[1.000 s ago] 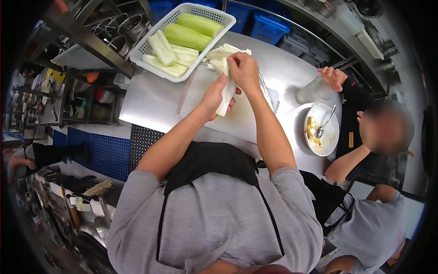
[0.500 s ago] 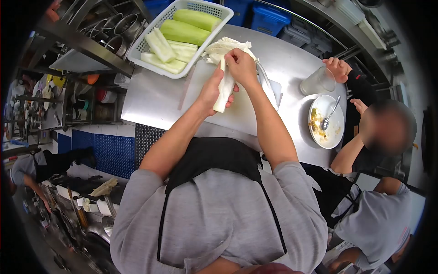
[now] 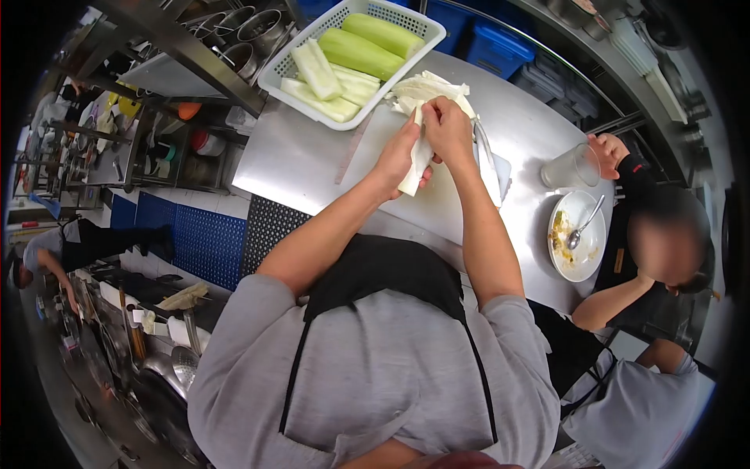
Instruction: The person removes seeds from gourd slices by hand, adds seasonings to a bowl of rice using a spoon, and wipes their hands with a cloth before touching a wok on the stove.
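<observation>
In the head view, my left hand [image 3: 397,160] is closed around a pale, peeled length of gourd [image 3: 414,173], held slanting over the white cutting board [image 3: 373,148]. My right hand [image 3: 448,129] grips the upper end of the same piece with bent fingers; the fingertips are partly hidden. Just beyond my hands lies a heap of whitish scraps [image 3: 430,87]. A knife [image 3: 486,166] rests along the board's right side. To the upper left stands a white basket [image 3: 271,84] with whole green gourds [image 3: 361,53] and peeled, cut pieces [image 3: 316,69].
A plate [image 3: 576,262] with food remains and a spoon [image 3: 581,227] sits at the right of the steel table [image 3: 281,156]. Beside it, a co-worker's hand [image 3: 608,152] is near a clear cup [image 3: 569,167]. Blue bins [image 3: 500,51] stand behind the table.
The view has shifted, so the table and basket appear farther right. Both my hands keep hold of the gourd piece. The co-worker's lower hand is no longer raised beside the plate.
</observation>
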`<state>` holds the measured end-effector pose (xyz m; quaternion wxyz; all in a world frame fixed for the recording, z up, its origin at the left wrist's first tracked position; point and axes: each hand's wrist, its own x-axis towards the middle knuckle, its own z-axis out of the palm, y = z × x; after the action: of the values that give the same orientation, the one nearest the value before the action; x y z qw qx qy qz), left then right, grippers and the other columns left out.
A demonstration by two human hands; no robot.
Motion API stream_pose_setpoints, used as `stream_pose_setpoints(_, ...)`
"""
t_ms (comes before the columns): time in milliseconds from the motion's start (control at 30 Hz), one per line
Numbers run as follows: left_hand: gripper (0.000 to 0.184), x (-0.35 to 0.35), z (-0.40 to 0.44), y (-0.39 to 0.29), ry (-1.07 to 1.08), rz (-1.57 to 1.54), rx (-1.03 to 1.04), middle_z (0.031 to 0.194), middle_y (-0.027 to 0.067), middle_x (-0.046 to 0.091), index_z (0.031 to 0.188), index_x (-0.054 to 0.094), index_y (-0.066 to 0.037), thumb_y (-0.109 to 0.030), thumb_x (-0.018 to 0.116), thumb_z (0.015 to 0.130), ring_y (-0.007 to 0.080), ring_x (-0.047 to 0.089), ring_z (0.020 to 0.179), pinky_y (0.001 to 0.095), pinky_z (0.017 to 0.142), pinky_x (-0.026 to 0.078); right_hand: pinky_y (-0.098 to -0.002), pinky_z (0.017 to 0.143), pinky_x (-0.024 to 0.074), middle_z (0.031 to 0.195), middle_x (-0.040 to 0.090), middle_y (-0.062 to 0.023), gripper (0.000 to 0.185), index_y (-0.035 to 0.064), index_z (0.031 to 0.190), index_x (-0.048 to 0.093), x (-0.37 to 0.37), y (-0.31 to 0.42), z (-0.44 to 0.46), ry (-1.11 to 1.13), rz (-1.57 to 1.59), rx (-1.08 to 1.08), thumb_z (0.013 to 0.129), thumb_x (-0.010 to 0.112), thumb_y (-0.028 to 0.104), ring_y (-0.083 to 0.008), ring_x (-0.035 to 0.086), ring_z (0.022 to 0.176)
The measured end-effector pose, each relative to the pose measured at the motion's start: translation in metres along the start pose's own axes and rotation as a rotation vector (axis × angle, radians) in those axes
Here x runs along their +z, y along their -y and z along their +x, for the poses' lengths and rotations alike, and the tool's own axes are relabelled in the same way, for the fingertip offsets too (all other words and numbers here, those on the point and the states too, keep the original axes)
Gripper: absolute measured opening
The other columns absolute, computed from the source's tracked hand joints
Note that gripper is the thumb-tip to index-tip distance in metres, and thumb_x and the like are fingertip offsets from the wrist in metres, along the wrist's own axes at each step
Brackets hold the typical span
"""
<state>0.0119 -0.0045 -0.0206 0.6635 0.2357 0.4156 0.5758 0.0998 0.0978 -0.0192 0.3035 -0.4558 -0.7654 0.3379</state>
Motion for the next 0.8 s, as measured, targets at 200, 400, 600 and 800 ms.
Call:
stream_pose_setpoints(200, 0.05, -0.013, 0.008, 0.0, -0.055, 0.012, 0.012, 0.085, 0.0087, 0.059, 0.153, 0.029, -0.023, -0.041, 0.025, 0.106, 0.0144, 0.054, 0.05, 0.0272, 0.04, 0.046, -0.0485, 0.075, 0.0508, 0.09, 0.065, -0.0236, 0.018, -0.0008, 0.088, 0.066, 0.008, -0.002, -0.013, 0.031, 0.023, -0.055, 0.09, 0.061, 0.016, -0.0418, 0.065, 0.082)
stream_pose_setpoints(400, 0.045, -0.037, 0.019, 0.008, -0.058, -0.006, -0.01, 0.085, 0.0082, 0.06, 0.132, 0.046, -0.013, -0.045, 0.028, 0.106, 0.0174, 0.057, 0.053, 0.0294, 0.04, 0.046, -0.0483, 0.073, 0.0512, 0.088, 0.064, -0.0221, 0.017, -0.0015, 0.085, 0.066, 0.017, -0.004, -0.031, 0.091, 0.111, -0.052, 0.088, 0.064, 0.015, -0.0387, 0.065, 0.078)
stream_pose_setpoints(600, 0.05, -0.03, 0.01, 0.001, -0.021, 0.023, -0.029, 0.084, 0.01, 0.06, 0.126, 0.048, -0.009, -0.051, 0.031, 0.105, 0.0182, 0.059, 0.054, 0.0289, 0.041, 0.047, -0.0378, 0.066, 0.0519, 0.084, 0.065, -0.0147, 0.017, -0.0012, 0.088, 0.066, 0.016, -0.006, -0.008, -0.183, 0.126, -0.237, 0.087, 0.067, 0.016, -0.0271, 0.064, 0.069)
stream_pose_setpoints(800, 0.048, -0.034, 0.012, -0.006, -0.008, 0.091, 0.01, 0.085, 0.0087, 0.06, 0.118, 0.051, -0.007, -0.049, 0.031, 0.106, 0.0177, 0.056, 0.054, 0.0293, 0.041, 0.044, -0.0373, 0.067, 0.0521, 0.085, 0.066, -0.0144, 0.018, -0.0016, 0.087, 0.067, 0.019, -0.007, -0.021, -0.035, 0.069, -0.116, 0.086, 0.068, 0.017, -0.0261, 0.065, 0.071)
